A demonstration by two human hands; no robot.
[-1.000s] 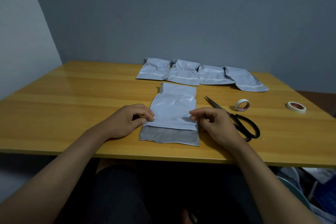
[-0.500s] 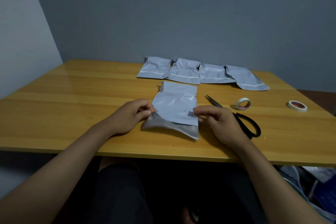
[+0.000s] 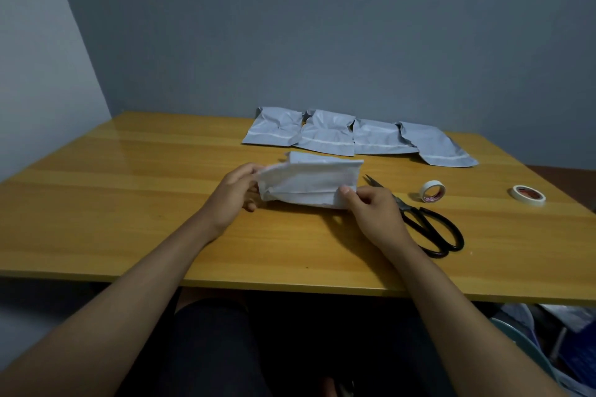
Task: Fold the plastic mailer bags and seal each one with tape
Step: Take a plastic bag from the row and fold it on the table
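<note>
Grey-blue walls stood behind a glossy, wood-grained table (image 3: 129, 203). Half a second before, the near end of the mailer bag (image 3: 309, 184) was only starting to rise from the table, its darker grey underside showing. At this moment that end had been carried up and over toward 12 o'clock, so the bag stood as a doubled band raised off the table between both hands at the centre of the view. The fold appeared about half made: the flap was not yet pressed flat, and no tape was on it.

The left hand (image 3: 233, 193) gripped the bag's left edge, its fingers curled round the crumpled film. The right hand (image 3: 371, 209) pinched the lower right corner, the thumb lying on the near face and the other fingers hidden behind.

The bag was thin, pale grey plastic film, wrinkled and slack, likely to spring open unless held. At 12 o'clock, four more bags (image 3: 354, 138) lay flat in an overlapping row, each creased, with a pale strip across it. At 3 o'clock lay black scissors (image 3: 429, 229), metal blades pointing toward the bag, loop handles toward the viewer. Beyond them a tape roll (image 3: 433, 191) stood tilted on its edge, and a second tape roll (image 3: 528, 195) lay flat farther out, both white rings with reddish cores.
</note>
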